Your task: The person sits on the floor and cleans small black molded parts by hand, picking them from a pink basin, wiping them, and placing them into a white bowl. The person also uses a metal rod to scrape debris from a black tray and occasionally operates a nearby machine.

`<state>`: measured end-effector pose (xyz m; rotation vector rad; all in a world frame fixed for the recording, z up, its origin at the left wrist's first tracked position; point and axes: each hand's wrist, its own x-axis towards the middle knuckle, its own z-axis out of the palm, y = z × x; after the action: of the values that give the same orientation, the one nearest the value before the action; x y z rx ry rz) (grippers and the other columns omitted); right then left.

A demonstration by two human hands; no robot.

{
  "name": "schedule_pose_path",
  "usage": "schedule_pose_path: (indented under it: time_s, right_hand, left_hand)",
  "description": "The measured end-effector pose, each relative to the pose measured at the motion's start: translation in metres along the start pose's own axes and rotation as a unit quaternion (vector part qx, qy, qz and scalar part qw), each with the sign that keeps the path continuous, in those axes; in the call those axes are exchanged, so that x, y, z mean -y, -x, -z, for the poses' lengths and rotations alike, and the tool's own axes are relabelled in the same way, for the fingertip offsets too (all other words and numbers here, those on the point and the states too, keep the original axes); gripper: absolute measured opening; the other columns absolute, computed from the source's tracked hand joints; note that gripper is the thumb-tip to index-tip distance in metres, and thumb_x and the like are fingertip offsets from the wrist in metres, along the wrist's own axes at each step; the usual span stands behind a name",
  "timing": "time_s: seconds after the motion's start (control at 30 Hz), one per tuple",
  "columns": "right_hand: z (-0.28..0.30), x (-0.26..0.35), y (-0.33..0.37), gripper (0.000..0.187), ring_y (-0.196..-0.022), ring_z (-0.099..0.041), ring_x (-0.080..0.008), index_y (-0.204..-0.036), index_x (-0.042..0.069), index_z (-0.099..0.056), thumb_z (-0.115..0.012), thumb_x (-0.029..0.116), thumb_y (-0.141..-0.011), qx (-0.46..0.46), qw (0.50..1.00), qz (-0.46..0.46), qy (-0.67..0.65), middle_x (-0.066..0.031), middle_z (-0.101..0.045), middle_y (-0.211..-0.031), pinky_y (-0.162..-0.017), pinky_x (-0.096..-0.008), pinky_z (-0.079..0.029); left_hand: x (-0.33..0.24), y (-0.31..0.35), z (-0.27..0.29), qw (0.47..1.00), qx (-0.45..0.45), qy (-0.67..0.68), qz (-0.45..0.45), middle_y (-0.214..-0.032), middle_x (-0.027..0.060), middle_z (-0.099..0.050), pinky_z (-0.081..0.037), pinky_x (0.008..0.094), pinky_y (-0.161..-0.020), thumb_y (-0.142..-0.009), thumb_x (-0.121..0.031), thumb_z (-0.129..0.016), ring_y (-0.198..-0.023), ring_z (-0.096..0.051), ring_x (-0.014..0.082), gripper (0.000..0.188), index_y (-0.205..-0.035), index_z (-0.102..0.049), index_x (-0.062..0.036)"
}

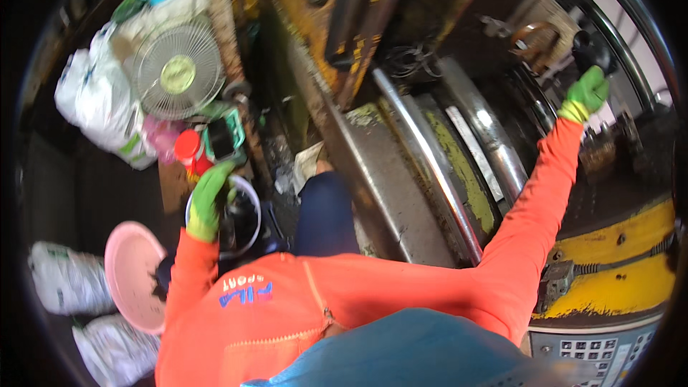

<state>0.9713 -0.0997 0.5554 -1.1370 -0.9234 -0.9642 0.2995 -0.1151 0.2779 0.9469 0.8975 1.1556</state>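
Note:
My right arm stretches far out to the right, into a machine with steel bars. There my right hand [589, 92], in a green glove, is closed against the lower edge of a black rounded part [592, 51]; its fingertips are partly hidden. On the other side, my left hand [208, 204], also gloved in green, hangs over a bucket with a pale rim [259, 219]. Its fingers are stretched upward with the thumb apart, and I see nothing held in it. Dark pieces [242, 218] lie inside the bucket, too dim to name.
Thick steel bars [430, 168] cross the machine before me. A control panel [595, 355] sits at the lower right. Leftward are a fan [178, 72], a red-lidded container [189, 147], a phone in a green holder [222, 139], a pink basin [132, 272] and white bags [97, 97].

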Motion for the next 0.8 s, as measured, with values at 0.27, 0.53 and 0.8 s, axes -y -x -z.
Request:
schedule_pose_path:
  time_s: [0.27, 0.53, 0.8]
  right_hand:
    - [0.004, 0.325, 0.149, 0.033, -0.081, -0.059, -0.0200, -0.104, 0.007, -0.064, -0.062, 0.015, -0.072, 0.383, 0.690, 0.612, -0.052, -0.0052, -0.060, -0.092, -0.065, -0.0342, -0.046]
    - [-0.067, 0.419, 0.229, 0.038, -0.096, -0.061, -0.0286, -0.111, 0.006, -0.063, -0.069, 0.011, -0.074, 0.401, 0.636, 0.609, -0.252, -0.0100, -0.065, -0.107, -0.082, -0.0418, -0.048]
    - [-0.167, 0.315, 0.240, 0.061, -0.085, -0.059, -0.0203, -0.117, -0.004, -0.047, -0.080, 0.030, -0.078, 0.264, 0.957, 0.078, -0.092, -0.0096, -0.060, -0.096, -0.073, -0.0325, -0.051]
  left_hand:
    - [-0.061, 0.019, -0.083, 0.927, 0.199, 0.319, 0.004, -0.101, 0.0099, -0.065, -0.049, 0.0270, -0.065, -0.097, -0.037, -0.055, -0.078, -0.062, 0.0152, 0.042, -0.121, -0.060, -0.0026]
    - [-0.019, 0.080, 0.060, 0.752, -0.198, -0.488, -0.397, -0.099, 0.0160, -0.065, -0.050, 0.0365, -0.078, -0.071, -0.002, -0.059, -0.095, -0.062, 0.0326, 0.041, -0.112, -0.065, -0.0032]
    - [0.086, 0.271, 0.356, 0.570, -0.547, -0.613, -0.027, -0.109, 0.0103, -0.066, -0.053, 0.0382, -0.082, -0.079, -0.024, -0.069, -0.099, -0.064, 0.0296, 0.030, -0.106, -0.071, -0.0112]
